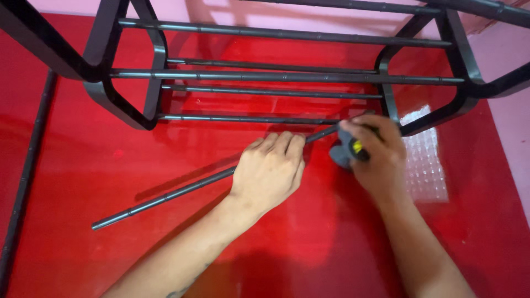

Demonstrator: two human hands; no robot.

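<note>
- Head view: a long dark metal rod (pixel 182 190) is seen lying slantwise across the glossy red floor (pixel 110 149), its lower end at the left, its upper end running up toward the rack.
- The rod is covered near its upper part by the left hand (pixel 269 172), palm down, fingers pressed together and curled over it.
- A grey tool with a yellow spot (pixel 348 150) is gripped by the right hand (pixel 378 154), the fingers being wrapped closed around its handle, right at the rod's upper end.
- A black rack frame (pixel 138 83) is shown standing just beyond both hands, with several horizontal dark bars (pixel 276 76) fitted between its two rounded end pieces.
- A clear plastic blister sheet (pixel 425 160) is seen lying on the floor just beside the right hand, below the rack's right end piece.
- Another dark rod (pixel 27 165) is visible along the left edge, well apart from the hands.
- A pink wall (pixel 508 110) is seen at the right.
</note>
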